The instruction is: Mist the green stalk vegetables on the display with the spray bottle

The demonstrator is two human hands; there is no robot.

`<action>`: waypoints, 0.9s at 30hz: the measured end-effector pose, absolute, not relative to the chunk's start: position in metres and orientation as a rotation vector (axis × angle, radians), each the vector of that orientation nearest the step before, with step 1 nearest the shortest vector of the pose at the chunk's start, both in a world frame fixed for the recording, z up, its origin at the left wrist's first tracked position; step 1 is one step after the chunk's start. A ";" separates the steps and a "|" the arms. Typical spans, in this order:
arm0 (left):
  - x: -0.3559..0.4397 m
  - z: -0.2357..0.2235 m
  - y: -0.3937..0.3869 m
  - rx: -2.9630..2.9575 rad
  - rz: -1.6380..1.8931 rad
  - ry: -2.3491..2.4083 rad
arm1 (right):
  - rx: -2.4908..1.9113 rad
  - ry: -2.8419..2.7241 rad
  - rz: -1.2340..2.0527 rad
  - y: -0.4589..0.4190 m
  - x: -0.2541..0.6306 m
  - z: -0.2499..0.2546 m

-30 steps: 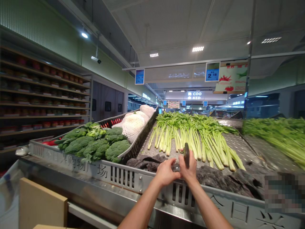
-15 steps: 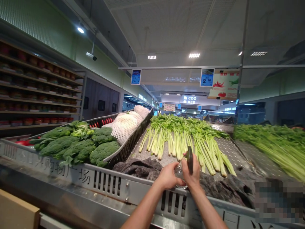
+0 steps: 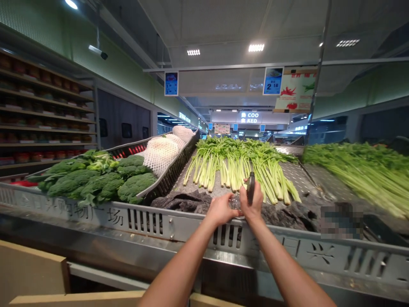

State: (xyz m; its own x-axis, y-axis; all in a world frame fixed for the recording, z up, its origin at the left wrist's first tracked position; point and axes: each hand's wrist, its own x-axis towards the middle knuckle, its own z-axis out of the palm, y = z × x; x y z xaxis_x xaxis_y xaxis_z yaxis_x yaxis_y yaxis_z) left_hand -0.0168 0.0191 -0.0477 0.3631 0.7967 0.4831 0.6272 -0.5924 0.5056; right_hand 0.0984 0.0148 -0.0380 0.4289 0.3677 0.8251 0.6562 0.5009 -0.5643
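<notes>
Item, my left hand [image 3: 220, 209]: thumb and fingers bent in a C, closed on the near left side of a clear piece [image 3: 235, 201], glossy, seemingly hard, its full outline hidden. Item, my right hand [image 3: 254, 204]: fingers wrapped round a dark piece [image 3: 251, 187], smooth, narrow, rounded at the top, standing nearly upright. Whether the two pieces are joined, I cannot tell. Location: both are over the near edge of the display, just on the near side of the celery [image 3: 234, 172]. Handling, in my judgement: a light, even pinch on the clear piece, since a slick surface could slip; the firmer hold on the dark piece; wrists level, both hands moving as one, knuckles clear of the grey plastic rim [image 3: 188, 221]. Materials: celery stalks pale, ribbed and straight, leaves ruffled at the far end, on a metal surface [image 3: 289, 171] with a raised pattern; dark cloth [image 3: 183, 202], crumpled, along the near edge; left, broccoli [image 3: 137, 184], domed and grainy; beyond it, pale rounded produce in white foam netting [image 3: 161, 154]; nearest, the worktop [image 3: 159, 244], steel, scuffed and dull.
</notes>
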 end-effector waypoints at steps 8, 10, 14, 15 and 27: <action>0.026 -0.046 0.018 2.307 1.040 1.243 | -1.126 -1.109 -0.191 0.013 0.142 -0.031; 0.032 -0.048 0.021 2.309 1.007 1.231 | -1.136 -1.098 -0.180 0.012 0.148 -0.033; 0.032 -0.051 0.025 2.341 0.956 1.216 | -1.113 -1.145 -0.194 0.010 0.147 -0.036; 0.030 -0.051 0.025 2.351 0.956 1.217 | -1.107 -1.170 -0.195 0.010 0.146 -0.037; 0.026 -0.050 0.018 2.342 1.001 1.190 | -1.080 -1.204 -0.271 0.006 0.144 -0.042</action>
State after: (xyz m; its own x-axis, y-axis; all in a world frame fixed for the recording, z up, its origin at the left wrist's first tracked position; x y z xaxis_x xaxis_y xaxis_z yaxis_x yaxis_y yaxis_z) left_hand 0.0263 0.0180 -0.0501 0.4046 0.8017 0.4399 0.5708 -0.5973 0.5635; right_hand 0.1443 0.0057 -0.0416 0.3944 0.3522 0.8488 0.6818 0.5071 -0.5272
